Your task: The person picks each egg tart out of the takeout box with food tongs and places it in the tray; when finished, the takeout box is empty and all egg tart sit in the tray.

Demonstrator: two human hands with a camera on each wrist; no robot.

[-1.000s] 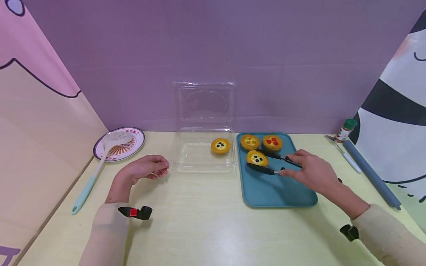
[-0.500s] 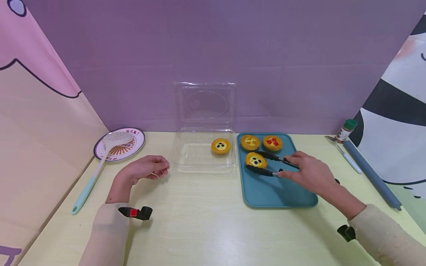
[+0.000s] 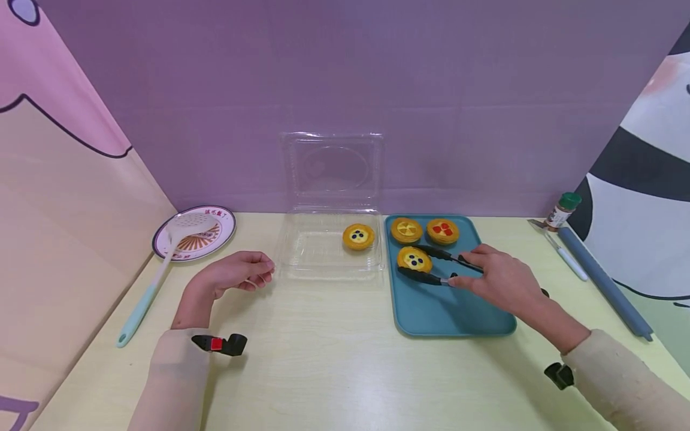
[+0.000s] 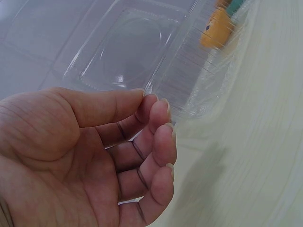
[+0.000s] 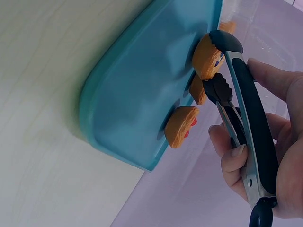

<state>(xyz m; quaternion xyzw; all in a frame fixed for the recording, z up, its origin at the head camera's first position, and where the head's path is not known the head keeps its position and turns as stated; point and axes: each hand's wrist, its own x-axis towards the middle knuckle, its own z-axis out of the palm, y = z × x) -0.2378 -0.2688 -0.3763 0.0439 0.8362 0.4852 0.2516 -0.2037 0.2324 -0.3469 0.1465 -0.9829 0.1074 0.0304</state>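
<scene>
My right hand (image 3: 504, 278) grips black-tipped tongs (image 5: 253, 118) over the blue-green tray (image 3: 453, 317). The tongs' two tips lie on either side of an egg tart with dark blue dots (image 3: 414, 260), at the tray's left side. Behind it on the tray sit a tart with yellow pieces (image 3: 406, 231) and one with red pieces (image 3: 442, 231). My left hand (image 3: 234, 275) hangs with loosely curled fingers beside the left edge of a clear plastic box (image 3: 307, 269), holding nothing. Inside the box, at its right, lies another blue-dotted tart (image 3: 358, 237). The box's lid (image 3: 334, 167) stands up.
At the left, a white and pale-green slotted ladle (image 3: 142, 305) leans across a patterned plate (image 3: 223, 230). On the right are a green-capped jar (image 3: 562, 212), a white-handled utensil (image 3: 567, 260) and a long grey-blue bar (image 3: 606, 284). A purple backdrop (image 3: 485, 108) closes the back.
My right hand and the tongs have shifted slightly left, and the blue-dotted tart between the tips has moved a little left too. My left hand has stayed put.
</scene>
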